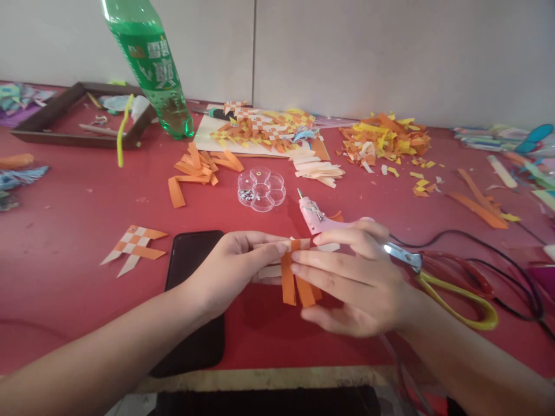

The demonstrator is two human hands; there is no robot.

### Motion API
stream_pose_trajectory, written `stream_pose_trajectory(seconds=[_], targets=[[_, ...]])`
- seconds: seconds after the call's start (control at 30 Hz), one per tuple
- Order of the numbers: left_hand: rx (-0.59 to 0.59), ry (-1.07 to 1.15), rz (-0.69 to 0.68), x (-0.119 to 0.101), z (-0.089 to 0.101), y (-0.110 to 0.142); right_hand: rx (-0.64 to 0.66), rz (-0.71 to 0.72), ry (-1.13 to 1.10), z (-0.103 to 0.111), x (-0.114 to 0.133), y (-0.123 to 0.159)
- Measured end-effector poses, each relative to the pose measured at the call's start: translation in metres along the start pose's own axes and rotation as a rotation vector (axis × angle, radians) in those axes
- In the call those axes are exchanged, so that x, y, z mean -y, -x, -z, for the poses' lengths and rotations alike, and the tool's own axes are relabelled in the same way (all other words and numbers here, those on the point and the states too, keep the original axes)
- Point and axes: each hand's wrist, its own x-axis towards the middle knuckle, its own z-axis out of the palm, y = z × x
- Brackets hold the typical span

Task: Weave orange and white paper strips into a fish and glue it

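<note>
Both my hands meet over the near middle of the red table (pixel 65 231). My left hand (pixel 234 268) pinches the left ends of cream and orange paper strips (pixel 295 277) that are being woven together. My right hand (pixel 359 277) pinches the same strips from the right, fingers closed on the crossing point. Orange strip ends hang down between the two hands. A black phone (pixel 191 257) lies flat under my left wrist. A pink glue gun (pixel 314 215) lies just beyond my right hand.
Yellow-handled scissors (pixel 455 294) and a black cable (pixel 498 254) lie to the right. A finished woven paper piece (pixel 135 245), a clear flower-shaped bead box (pixel 261 189), loose orange strips (pixel 199 167), a scrap pile (pixel 384 138), a green bottle (pixel 151 63) and a wooden frame (pixel 52 124) stand farther off.
</note>
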Motion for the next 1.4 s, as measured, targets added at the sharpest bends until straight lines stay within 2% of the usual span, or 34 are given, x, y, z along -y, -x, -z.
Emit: stream_pose_trajectory(seconds=[0.13,0.2,0.3,0.37,0.47,0.73,0.87,1.07,1.2,1.4], targets=[[-0.011,-0.011,-0.021,-0.003,-0.001,0.001,-0.022,-0.074,-0.177,0.002,0.001,0.001],[0.001,-0.015,-0.034,-0.003,-0.001,0.002,-0.095,-0.196,-0.262,0.001,0.002,0.003],[0.015,-0.065,-0.023,-0.001,-0.002,0.003,-0.163,-0.458,-0.463,-0.005,0.004,0.007],[0.018,-0.125,-0.006,0.000,-0.004,0.003,-0.154,-0.599,-0.619,-0.010,0.007,0.009],[0.031,-0.199,-0.005,0.001,-0.005,0.004,-0.133,-0.699,-0.721,-0.014,0.010,0.011],[-0.044,-0.397,-0.013,-0.001,-0.007,0.007,-0.150,-0.656,-0.662,-0.016,0.013,0.007],[-0.070,-0.424,-0.027,0.001,-0.005,0.006,-0.124,-0.696,-0.677,-0.015,0.015,0.009],[-0.038,-0.402,-0.024,0.002,-0.004,0.006,-0.135,-0.708,-0.630,-0.015,0.017,0.009],[-0.039,-0.419,-0.011,0.000,-0.005,0.006,-0.176,-0.676,-0.628,-0.015,0.016,0.004],[-0.050,-0.443,-0.055,0.001,-0.005,0.005,-0.151,-0.640,-0.620,-0.011,0.016,0.005]])
